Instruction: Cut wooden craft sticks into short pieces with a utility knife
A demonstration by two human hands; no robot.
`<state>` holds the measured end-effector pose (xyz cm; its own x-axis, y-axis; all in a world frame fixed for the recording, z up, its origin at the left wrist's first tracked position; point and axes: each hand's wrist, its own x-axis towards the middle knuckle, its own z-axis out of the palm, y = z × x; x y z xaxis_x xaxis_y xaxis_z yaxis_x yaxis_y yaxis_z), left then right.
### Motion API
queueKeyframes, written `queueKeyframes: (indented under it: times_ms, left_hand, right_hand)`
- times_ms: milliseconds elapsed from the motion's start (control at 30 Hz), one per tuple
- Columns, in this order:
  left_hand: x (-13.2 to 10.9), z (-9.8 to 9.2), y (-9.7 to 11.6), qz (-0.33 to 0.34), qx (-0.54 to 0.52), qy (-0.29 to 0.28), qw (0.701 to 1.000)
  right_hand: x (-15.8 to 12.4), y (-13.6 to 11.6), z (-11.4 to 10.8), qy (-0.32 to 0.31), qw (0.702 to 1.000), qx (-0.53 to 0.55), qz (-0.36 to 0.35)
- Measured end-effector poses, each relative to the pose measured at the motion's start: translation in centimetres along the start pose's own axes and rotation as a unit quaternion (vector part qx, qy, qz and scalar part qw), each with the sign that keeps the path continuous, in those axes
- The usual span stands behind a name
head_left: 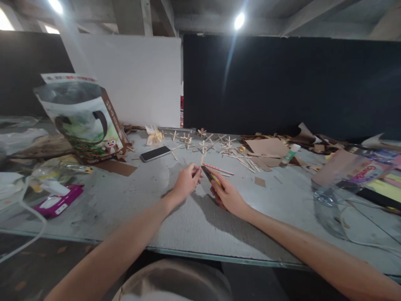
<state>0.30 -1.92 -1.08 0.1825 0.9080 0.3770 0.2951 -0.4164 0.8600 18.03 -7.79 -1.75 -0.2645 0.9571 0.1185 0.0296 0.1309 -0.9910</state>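
My left hand (188,180) is closed in a pinch, low over the middle of the table, on a thin pale wooden stick (202,160) whose upper part shows above the fingertips. Wrapped round a yellow and black utility knife (213,176), my right hand (231,196) holds the knife's tip against or just beside the stick; which of the two I cannot tell. A red patterned pencil (219,169) lies just beyond the knife. Behind both hands, several small star-like pieces made of crossed wooden sticks (203,146) are scattered, with loose sticks (246,162) to their right.
A phone (155,154) lies left of the sticks, near a big open printed bag (90,125). A purple object (61,201) sits at the left. To the right are brown cardboard pieces (266,148), a glue stick (291,153) and a clear plastic container (327,209).
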Motion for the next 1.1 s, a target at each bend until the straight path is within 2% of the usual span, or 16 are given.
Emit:
queueKeyframes:
  times_ms: [200,333,433,600,700,833,967,1100]
  left_hand:
    - [-0.1,0.0,0.0,0.001,0.013,-0.002,1.0]
    - [0.0,0.1,-0.1,0.006,0.033,0.007,0.999]
    - [0.2,0.2,-0.2,-0.007,0.012,0.01,1.0]
    - [0.5,0.1,-0.3,-0.03,-0.049,0.018,0.998]
    - [0.6,-0.1,-0.3,-0.04,-0.062,0.036,0.997]
    - [0.8,-0.5,-0.4,-0.036,-0.068,0.067,0.995]
    - [0.8,-0.7,-0.5,-0.01,-0.02,0.069,0.997]
    - [0.5,-0.4,-0.1,0.032,0.078,0.004,0.996]
  right_hand:
    - [-0.1,-0.3,0.5,-0.019,0.999,0.038,0.029]
    - [-0.1,-0.6,0.3,-0.023,0.992,0.091,0.078]
    - [0.0,-0.9,0.1,-0.023,0.988,0.122,0.091]
    - [0.2,-0.6,-0.2,0.004,0.996,0.088,0.013]
    - [0.4,-0.2,-0.6,0.05,0.997,-0.012,-0.065]
    - [0.7,-0.1,-1.3,0.096,0.976,-0.13,-0.148]
    - [1.1,-0.1,-1.8,0.123,0.965,-0.163,-0.163]
    - [1.7,0.4,-2.4,0.176,0.968,-0.145,-0.109]
